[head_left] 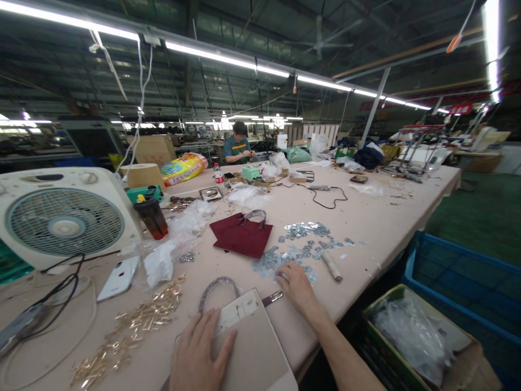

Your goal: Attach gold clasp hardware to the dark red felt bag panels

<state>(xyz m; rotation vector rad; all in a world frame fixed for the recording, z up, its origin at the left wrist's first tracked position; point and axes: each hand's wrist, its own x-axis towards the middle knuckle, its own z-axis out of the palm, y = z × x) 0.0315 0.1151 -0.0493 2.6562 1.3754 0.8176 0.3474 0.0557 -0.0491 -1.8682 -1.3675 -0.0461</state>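
Observation:
My left hand [197, 353] lies flat, fingers spread, on a beige bag piece [248, 347] with a looped sparkly handle [217, 288], at the near edge of the table. Stretched forward, my right hand [297, 285] has its fingertips in a scatter of small silver metal parts [297, 247]; whether it pinches one is hidden. A flat metal tool [272, 297] lies between the two hands. Beyond the silver parts lies a dark red bag [242, 234].
A long pinkish table [366, 217] carries a white fan [61, 217], a dark cup [153, 216], gold metal pieces [134, 326], plastic wrap [175, 239], a short wooden stick [332, 266]. At the far end sits a person [238, 145]. A blue crate [468, 288] and a carton stand on the right.

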